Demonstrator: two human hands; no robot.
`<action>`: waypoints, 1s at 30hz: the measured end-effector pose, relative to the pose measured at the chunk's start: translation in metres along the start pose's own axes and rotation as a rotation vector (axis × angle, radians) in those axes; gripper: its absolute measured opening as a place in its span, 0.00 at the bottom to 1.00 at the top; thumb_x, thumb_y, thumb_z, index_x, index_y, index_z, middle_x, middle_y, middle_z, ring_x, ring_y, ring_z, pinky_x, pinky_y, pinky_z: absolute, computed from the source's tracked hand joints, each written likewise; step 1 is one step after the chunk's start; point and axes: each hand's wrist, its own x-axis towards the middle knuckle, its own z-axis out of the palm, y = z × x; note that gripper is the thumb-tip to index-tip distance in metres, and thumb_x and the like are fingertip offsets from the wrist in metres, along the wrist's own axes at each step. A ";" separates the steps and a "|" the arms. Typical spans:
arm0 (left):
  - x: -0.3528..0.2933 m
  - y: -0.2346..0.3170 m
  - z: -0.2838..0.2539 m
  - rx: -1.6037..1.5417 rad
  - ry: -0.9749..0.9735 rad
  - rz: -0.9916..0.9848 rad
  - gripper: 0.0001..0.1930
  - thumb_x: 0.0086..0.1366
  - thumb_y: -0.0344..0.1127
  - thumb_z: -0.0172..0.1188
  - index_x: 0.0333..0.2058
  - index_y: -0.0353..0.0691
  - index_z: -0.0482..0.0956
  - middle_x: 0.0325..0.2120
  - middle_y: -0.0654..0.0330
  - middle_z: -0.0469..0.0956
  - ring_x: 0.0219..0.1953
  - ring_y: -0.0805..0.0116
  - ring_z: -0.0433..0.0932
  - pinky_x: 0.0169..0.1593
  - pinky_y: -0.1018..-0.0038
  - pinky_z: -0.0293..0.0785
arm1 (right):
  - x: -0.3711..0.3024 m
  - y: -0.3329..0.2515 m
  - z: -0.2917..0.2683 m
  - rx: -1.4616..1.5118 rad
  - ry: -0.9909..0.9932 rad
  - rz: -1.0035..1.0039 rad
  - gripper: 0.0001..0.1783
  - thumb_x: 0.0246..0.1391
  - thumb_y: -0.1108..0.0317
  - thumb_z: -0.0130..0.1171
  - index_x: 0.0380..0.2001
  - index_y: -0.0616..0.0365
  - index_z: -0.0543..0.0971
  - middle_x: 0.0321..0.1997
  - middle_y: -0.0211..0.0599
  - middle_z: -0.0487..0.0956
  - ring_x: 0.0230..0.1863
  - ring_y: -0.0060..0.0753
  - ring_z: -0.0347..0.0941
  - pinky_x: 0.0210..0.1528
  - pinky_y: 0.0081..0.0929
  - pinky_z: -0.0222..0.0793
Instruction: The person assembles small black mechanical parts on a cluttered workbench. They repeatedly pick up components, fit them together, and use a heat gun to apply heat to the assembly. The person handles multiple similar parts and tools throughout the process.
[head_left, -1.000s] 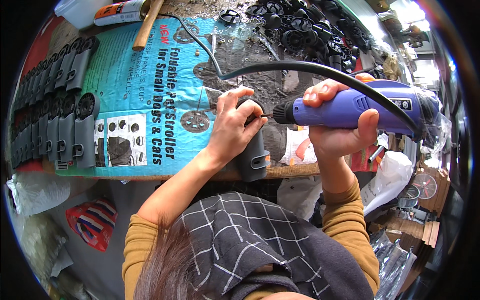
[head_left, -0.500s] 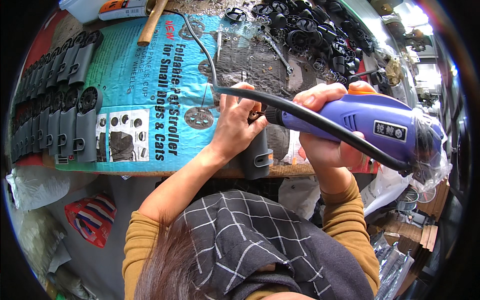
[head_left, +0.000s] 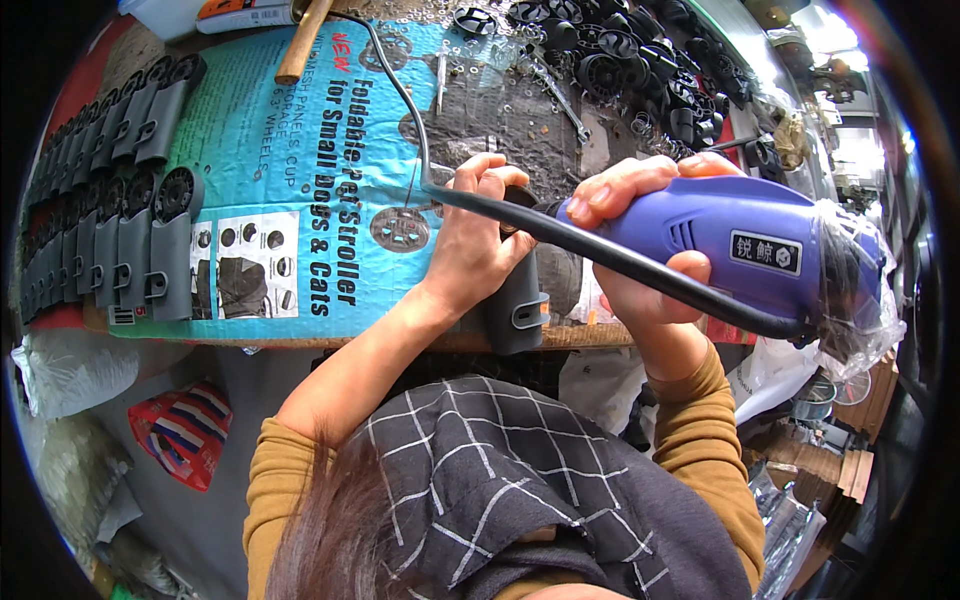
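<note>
My left hand (head_left: 468,245) is closed around a dark grey plastic bracket (head_left: 515,312) with a slotted tab near its lower end. The bracket lies at the table's front edge, its round far end partly covered by my fingers. In my right hand (head_left: 640,295) is a purple electric screwdriver (head_left: 715,215), held level with its nose pointing left at the bracket's round end. Its tip is hidden behind the black power cord (head_left: 610,252), so I cannot tell whether it touches the bracket.
Two rows of similar grey brackets (head_left: 172,245) stand at the left on a blue printed cardboard sheet (head_left: 370,290). A wooden-handled tool (head_left: 303,45) lies at the back. Black plastic wheel parts (head_left: 610,70), a wrench (head_left: 560,100) and scattered small hardware cover the back right.
The screwdriver has shifted slightly away from me, its nose now farther up along the bracket. A brown metal piece seen at its tip before no longer shows. My left hand stays on the bracket.
</note>
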 end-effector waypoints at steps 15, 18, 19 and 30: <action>-0.001 -0.007 0.004 0.031 -0.014 -0.027 0.24 0.46 0.26 0.61 0.46 0.36 0.73 0.51 0.46 0.68 0.52 0.45 0.67 0.58 0.57 0.63 | 0.010 -0.002 0.000 -0.073 -0.100 0.150 0.39 0.52 0.36 0.60 0.54 0.52 0.60 0.33 0.41 0.71 0.36 0.37 0.70 0.44 0.39 0.71; 0.000 -0.008 0.005 0.048 -0.010 -0.031 0.22 0.46 0.25 0.61 0.44 0.35 0.74 0.50 0.45 0.68 0.51 0.44 0.68 0.58 0.57 0.64 | 0.009 -0.003 0.003 -0.089 -0.149 0.102 0.41 0.49 0.37 0.63 0.53 0.53 0.60 0.32 0.41 0.73 0.35 0.37 0.72 0.44 0.39 0.72; 0.001 -0.008 0.004 0.047 -0.024 -0.042 0.21 0.48 0.27 0.61 0.44 0.35 0.75 0.50 0.46 0.68 0.52 0.45 0.69 0.58 0.57 0.64 | 0.009 -0.002 0.004 -0.092 -0.163 0.092 0.41 0.49 0.37 0.64 0.53 0.54 0.60 0.32 0.41 0.73 0.35 0.37 0.72 0.43 0.39 0.72; 0.003 -0.001 -0.003 -0.060 -0.091 -0.066 0.18 0.58 0.32 0.62 0.47 0.35 0.72 0.44 0.48 0.73 0.50 0.51 0.72 0.54 0.65 0.69 | 0.047 0.081 -0.058 -1.056 0.219 0.257 0.20 0.49 0.60 0.67 0.40 0.60 0.73 0.32 0.45 0.81 0.32 0.45 0.80 0.36 0.37 0.76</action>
